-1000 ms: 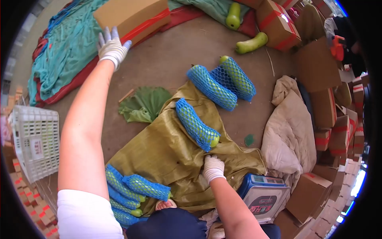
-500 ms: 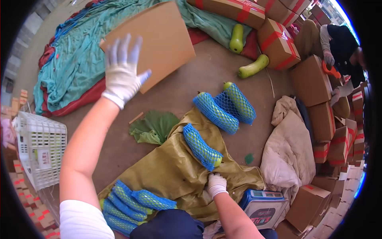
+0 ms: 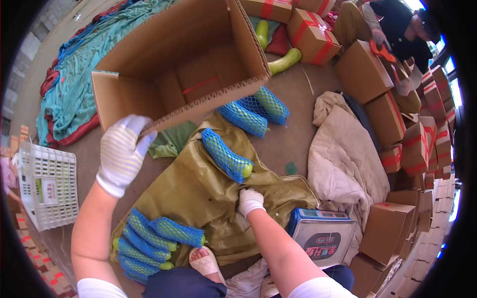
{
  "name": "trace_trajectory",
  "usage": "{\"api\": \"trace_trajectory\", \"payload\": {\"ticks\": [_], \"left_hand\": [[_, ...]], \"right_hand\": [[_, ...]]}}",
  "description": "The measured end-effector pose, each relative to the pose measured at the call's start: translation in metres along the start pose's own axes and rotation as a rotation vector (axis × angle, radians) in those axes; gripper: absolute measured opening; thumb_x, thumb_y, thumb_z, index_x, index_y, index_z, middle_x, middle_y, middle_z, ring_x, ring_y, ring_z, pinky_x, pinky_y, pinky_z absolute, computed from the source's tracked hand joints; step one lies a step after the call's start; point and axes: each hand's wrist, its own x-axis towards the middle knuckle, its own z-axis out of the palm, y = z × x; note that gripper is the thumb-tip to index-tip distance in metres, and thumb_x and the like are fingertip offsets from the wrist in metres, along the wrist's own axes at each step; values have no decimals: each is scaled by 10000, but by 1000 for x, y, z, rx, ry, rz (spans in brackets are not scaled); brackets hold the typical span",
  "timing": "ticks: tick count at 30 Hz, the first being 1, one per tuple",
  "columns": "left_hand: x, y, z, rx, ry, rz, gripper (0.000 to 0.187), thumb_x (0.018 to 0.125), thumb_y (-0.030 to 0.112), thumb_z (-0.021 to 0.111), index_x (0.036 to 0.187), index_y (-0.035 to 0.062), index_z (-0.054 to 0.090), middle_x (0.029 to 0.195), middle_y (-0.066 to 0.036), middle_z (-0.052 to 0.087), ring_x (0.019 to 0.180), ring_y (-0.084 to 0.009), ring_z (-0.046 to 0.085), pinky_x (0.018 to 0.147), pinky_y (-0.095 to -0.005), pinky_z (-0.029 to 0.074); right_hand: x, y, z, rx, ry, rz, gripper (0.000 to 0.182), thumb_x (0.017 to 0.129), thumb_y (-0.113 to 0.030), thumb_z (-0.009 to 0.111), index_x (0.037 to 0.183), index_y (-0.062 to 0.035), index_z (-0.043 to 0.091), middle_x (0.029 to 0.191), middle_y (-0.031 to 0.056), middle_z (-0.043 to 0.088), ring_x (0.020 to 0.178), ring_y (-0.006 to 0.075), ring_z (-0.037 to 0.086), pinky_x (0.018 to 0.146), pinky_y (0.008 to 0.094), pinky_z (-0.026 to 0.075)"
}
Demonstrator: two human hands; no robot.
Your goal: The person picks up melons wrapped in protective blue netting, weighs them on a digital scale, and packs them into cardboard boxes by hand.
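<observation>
My left hand (image 3: 124,151), in a striped white glove, grips the near edge of an open cardboard box (image 3: 198,105) whose bare inside faces me. The box is tilted above the floor. My right hand (image 3: 250,200), gloved too, rests as a fist on an olive-brown cloth (image 3: 198,198); whether it pinches the cloth is hidden. Just above it lies a green gourd in blue netting (image 3: 226,155). Two more netted gourds (image 3: 243,119) lie partly behind the box. Several netted gourds (image 3: 149,243) lie side by side at lower left, beside my foot.
A digital scale (image 3: 323,236) stands at lower right beside a beige quilt (image 3: 343,154). Taped boxes (image 3: 313,37) line the back and right. A white crate (image 3: 54,184) is at left. Bare gourds (image 3: 285,62) lie behind the box. A co-worker (image 3: 392,25) holds an orange tape dispenser (image 3: 381,51).
The box has turned so its open side faces me, and my left hand has gone from spread fingers to gripping its edge. The view has shifted right; my right hand stays on the cloth.
</observation>
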Motion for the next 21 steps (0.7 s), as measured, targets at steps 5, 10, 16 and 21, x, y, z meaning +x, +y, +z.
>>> {"api": "trace_trajectory", "payload": {"ticks": [5,10,16,21], "left_hand": [[-65,51,-21,-94,-53,52,168,774,138,687,915,55,646,836,-131,634,774,-341,612,708,-432,491],[-101,104,-23,-6,-192,230,176,703,135,669,864,90,615,759,-87,607,697,-298,603,658,-415,480],[-106,229,-10,-331,-241,602,126,738,238,577,826,148,589,764,-21,579,731,-185,602,696,-335,500],[-99,231,19,-620,325,675,280,810,197,627,1088,172,612,1207,-76,592,1089,-249,582,966,-424,467]], "right_hand": [[-67,0,-32,27,7,-427,531,770,-327,753,1198,-52,600,1189,192,615,1085,358,615,935,431,494],[-268,23,-183,320,581,-1170,418,706,-193,721,1098,-74,635,1078,124,649,1004,304,632,925,464,480],[-335,79,-202,-406,260,-561,357,713,-201,677,1026,-40,618,794,70,632,753,242,639,795,377,492],[-389,169,-190,-280,364,-272,183,691,-171,709,852,-108,646,759,66,663,748,274,654,721,390,509]]}}
